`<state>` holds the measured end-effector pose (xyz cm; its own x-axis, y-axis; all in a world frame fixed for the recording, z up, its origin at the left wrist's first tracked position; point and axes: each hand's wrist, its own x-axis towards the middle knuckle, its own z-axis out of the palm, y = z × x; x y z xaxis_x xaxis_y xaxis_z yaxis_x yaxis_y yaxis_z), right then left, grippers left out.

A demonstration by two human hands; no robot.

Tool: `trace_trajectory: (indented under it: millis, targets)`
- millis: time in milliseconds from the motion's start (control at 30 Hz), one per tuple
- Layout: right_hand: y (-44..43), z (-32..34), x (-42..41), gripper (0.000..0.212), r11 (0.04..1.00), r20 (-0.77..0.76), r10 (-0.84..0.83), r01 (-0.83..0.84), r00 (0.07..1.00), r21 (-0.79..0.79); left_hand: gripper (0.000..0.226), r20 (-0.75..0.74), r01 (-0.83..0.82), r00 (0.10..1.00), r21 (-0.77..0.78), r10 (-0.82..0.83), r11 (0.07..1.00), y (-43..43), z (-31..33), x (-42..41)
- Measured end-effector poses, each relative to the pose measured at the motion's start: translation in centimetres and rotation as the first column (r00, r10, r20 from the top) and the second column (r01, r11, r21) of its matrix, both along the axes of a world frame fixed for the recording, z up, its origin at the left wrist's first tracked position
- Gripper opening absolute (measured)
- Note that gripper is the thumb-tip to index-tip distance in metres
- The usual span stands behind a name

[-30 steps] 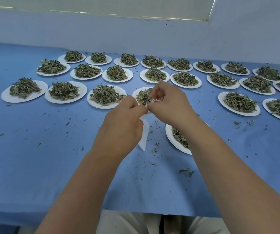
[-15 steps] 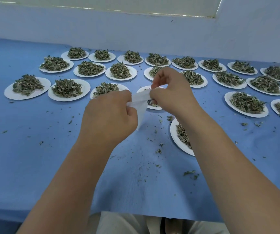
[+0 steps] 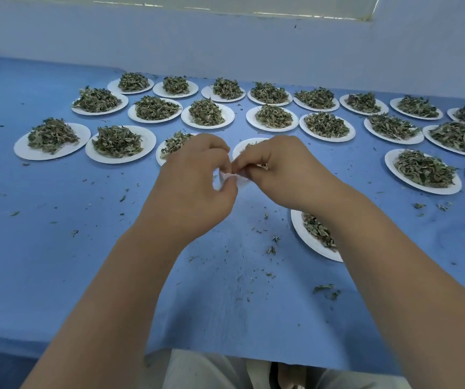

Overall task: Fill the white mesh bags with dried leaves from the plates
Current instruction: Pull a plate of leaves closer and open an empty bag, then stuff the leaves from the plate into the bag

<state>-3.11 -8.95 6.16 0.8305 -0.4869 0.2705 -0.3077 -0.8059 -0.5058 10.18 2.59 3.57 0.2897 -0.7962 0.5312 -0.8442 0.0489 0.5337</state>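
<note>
The bag [image 3: 232,178], a small scrap of thin white mesh, sits pinched between the two hands above the middle of the surface [image 3: 57,248], only a crumpled corner of it showing between the fingertips; whether its mouth is open cannot be told. The left hand [image 3: 194,186] curls loosely, thumb and forefinger closed on the bag's left side, and the right hand [image 3: 279,169] meets it knuckle to knuckle, its fingertips nipping the bag's upper edge, so both hands are together and clamped on the mesh. A fleck of leaf seems caught under the right fingers, though it is too small to be sure. The surface is covered in a matt blue cloth, dotted with crumbs of dry green leaf. Near the right forearm lies a round white plate [image 3: 304,234] with a thin remainder of leaves [image 3: 318,231], partly hidden by the arm. Toward the far edge, rows of flat white plates [image 3: 147,147] run from left to right, each heaped with curled, brittle, grey-green leaves; two of them lie just behind the hands and are partly covered by them. At the near edge, pale trousers [image 3: 197,372] show below the cloth.
</note>
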Motion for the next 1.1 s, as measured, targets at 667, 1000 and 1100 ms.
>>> trace_trajectory:
  millis: [667, 1000, 1100]
  targets:
    - [-0.9, -1.0, -1.6, 0.021, 0.993, -0.138, 0.085, -0.095, 0.987, -0.075, 0.08, -0.306, 0.223, 0.945, 0.351, -0.114, 0.909, -3.0, -3.9, 0.1]
    - [-4.4, -4.4, -12.1, 0.039, 0.962, -0.565, -0.268, 0.247, 0.781, -0.115, 0.045, 0.185, -0.105, 0.981, 0.304, 0.049, 0.947, -5.5, -5.6, -2.6]
    - [-4.4, -4.9, -11.8, 0.034, 0.954, -0.475, -0.301, 0.254, 0.827, -0.161, 0.037, 0.3, -0.179, 0.948, 0.234, 0.104, 0.956, -6.2, -5.9, -3.7]
